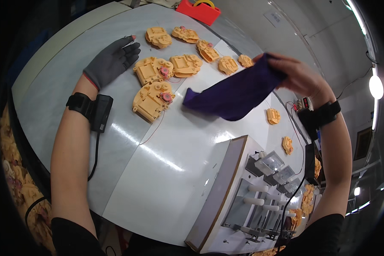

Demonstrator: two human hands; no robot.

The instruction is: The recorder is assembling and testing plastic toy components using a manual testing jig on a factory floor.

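The right hand (302,77) grips a purple cloth (239,94), apparently raised over the tabletop (179,147); the gloved left hand (112,62) is empty, near yellow plastic housings (146,103), some with pink discs (166,97) fitted, others showing none.

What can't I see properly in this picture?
- Head view: some fingertips of the right hand, hidden behind the cloth.
- Head view: part of the table, covered by the same cloth.
- Head view: the yellow pile at lower left, cut off by the dark rim.
- Head view: the display, too small to read.
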